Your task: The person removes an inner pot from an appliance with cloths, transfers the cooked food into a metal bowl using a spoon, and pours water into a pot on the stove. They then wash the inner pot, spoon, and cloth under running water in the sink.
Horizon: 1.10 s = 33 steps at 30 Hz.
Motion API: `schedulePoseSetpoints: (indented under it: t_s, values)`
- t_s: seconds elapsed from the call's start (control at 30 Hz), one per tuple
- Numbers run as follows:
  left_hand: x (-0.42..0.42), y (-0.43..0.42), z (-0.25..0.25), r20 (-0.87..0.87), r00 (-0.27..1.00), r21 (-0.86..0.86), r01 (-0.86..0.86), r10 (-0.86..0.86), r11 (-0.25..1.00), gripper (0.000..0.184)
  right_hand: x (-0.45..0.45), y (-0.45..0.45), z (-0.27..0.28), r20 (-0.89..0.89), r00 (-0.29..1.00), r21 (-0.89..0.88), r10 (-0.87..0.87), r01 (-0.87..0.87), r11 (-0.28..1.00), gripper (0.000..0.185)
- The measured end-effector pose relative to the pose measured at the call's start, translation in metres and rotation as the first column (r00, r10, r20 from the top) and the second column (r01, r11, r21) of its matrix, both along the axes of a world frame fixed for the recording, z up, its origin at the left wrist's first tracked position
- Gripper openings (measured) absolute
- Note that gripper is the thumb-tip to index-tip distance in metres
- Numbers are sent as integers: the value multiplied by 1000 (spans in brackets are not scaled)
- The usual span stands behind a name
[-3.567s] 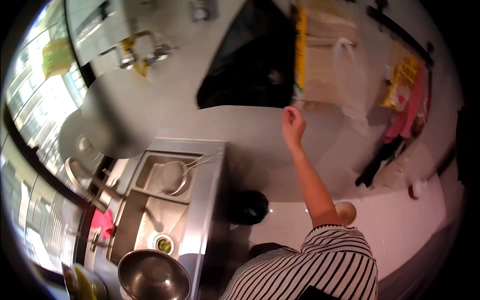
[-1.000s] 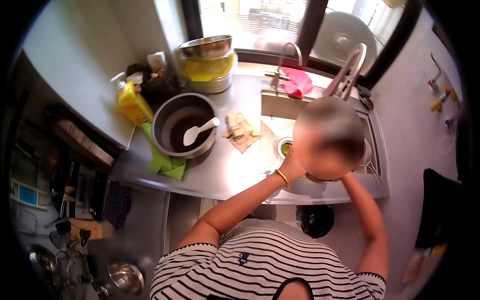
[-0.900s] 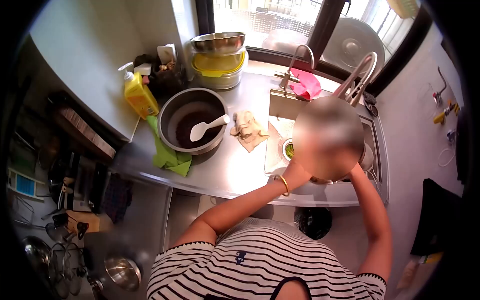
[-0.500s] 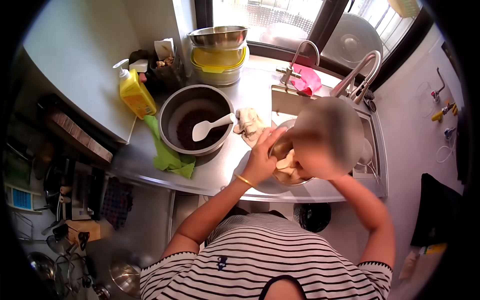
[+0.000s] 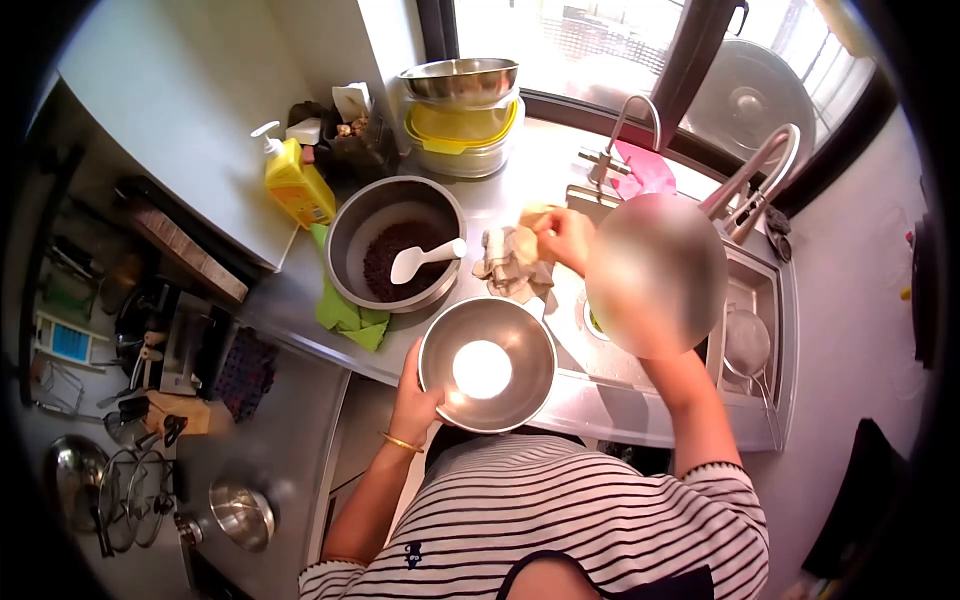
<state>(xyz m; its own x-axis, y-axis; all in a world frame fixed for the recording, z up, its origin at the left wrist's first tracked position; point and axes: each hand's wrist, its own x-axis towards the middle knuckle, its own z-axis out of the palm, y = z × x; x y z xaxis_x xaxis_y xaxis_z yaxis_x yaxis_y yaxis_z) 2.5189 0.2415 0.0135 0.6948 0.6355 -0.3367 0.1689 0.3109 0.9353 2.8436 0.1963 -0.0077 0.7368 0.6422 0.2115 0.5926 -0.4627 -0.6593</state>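
At one o'clock from the metal bowl [image 5: 488, 365], the right hand [image 5: 566, 240], grip unclear, seems busy with a crumpled cloth [image 5: 508, 268], while at eight the left hand [image 5: 414, 405] grasps the bowl, steady support being needed next.

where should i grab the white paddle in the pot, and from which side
Probably by the handle, from the person's right: the white paddle lies with its broad blade inside the pot, while the narrower handle slopes to the right-hand rim, leaving its end exposed.
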Motion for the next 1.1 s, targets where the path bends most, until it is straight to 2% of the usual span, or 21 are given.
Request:
schedulePoseSetpoints:
  t_s: [0.07, 0.13, 0.17, 0.2, 0.27, 0.3, 0.33, 0.4, 0.43, 0.47, 0.53, 0.6, 0.67, 0.7, 0.73, 0.8, 0.9, 0.93, 1.0, 1.07, 1.1]
  values:
    - [-1, -13, 2, -79, 992, -86, -105, 98, 991, 81, 20, 36, -36, -37, 999, -7, -13, 12, 1000, 13]
    - [0, -26, -25, 19, 972, -106, -232, 235, 967, 82, 35, 57, -51, 40, 998, -24, -55, 56, 998, 17]
    - [3, -32, -23, 1, 960, -141, -276, 279, 951, 83, 38, 57, -41, 25, 998, -114, 65, -62, 992, 21]
    - [7, -38, -21, -16, 945, -177, -324, 326, 929, 83, 34, 54, -39, 386, 921, -20, 58, -55, 998, 20]
    - [9, -51, -32, -51, 910, -227, -412, 411, 883, 77, 27, 53, -30, 462, 887, 254, 24, -159, 954, 17]
    - [8, -54, -42, -39, 909, -102, -418, 416, 903, 77, 17, 54, -22, 405, 908, 284, 103, -233, 930, 17]
    - [4, -56, -56, -45, 910, 17, -413, 413, 911, 77, 9, 62, -19, -3, 955, 392, 296, -271, 879, 22]
    - [-4, -45, -58, -8, 889, 239, -444, 459, 864, 65, -10, 72, 12, -448, 807, 357, 386, -234, 904, 26]
    - [-16, -23, -48, -88, 893, 713, -253, 441, 654, 54, -14, 86, 6, -348, 852, 392, 392, -248, 886, 30]
    - [-9, 1, -22, -157, 880, 965, 41, 448, 258, 44, -15, 101, 5, -350, 859, 392, 374, -228, 891, 30]
    - [40, 35, 41, -107, 952, 785, -95, 286, 612, 32, -15, 124, 6, -14, 925, 189, 379, -370, 910, 33]
    - [89, 69, 44, -203, 970, 870, 115, 135, 480, 30, -11, 147, 1, -117, 896, 106, 428, -418, 902, 35]
    - [122, 89, 41, -519, 855, 777, 480, -19, 407, 28, -5, 154, 1, -140, 888, 67, 439, -434, 899, 33]
    - [130, 92, 42, -554, 830, 753, 532, -62, 387, 26, -1, 154, 0, -237, 858, 104, 455, -443, 890, 32]
    - [133, 99, 40, -549, 832, 751, 533, -81, 389, 26, 3, 153, -3, -335, 817, 139, 469, -449, 882, 32]
    - [125, 115, 39, -361, 920, 870, 392, -154, 299, 24, 14, 135, -8, -252, 874, 282, 415, -344, 896, 35]
    - [92, 152, 64, -211, 975, 934, 221, -67, 282, 17, 28, 71, -10, -128, 984, -29, 121, -126, 992, 37]
    - [80, 164, 69, -289, 957, 918, 275, 10, 286, 16, 29, 56, -15, -123, 988, -142, 96, -114, 983, 36]
    - [62, 182, 67, -409, 906, 862, 346, 104, 371, 13, 26, 44, -30, -20, 987, -95, 159, -161, 982, 31]
    - [56, 190, 56, -415, 907, 902, 399, 75, 167, 12, 27, 54, -31, -144, 967, -360, 212, -251, 899, 26]
    - [57, 190, 52, -403, 912, 907, 387, 78, 163, 12, 32, 59, -37, -192, 965, -372, 180, -242, 896, 23]
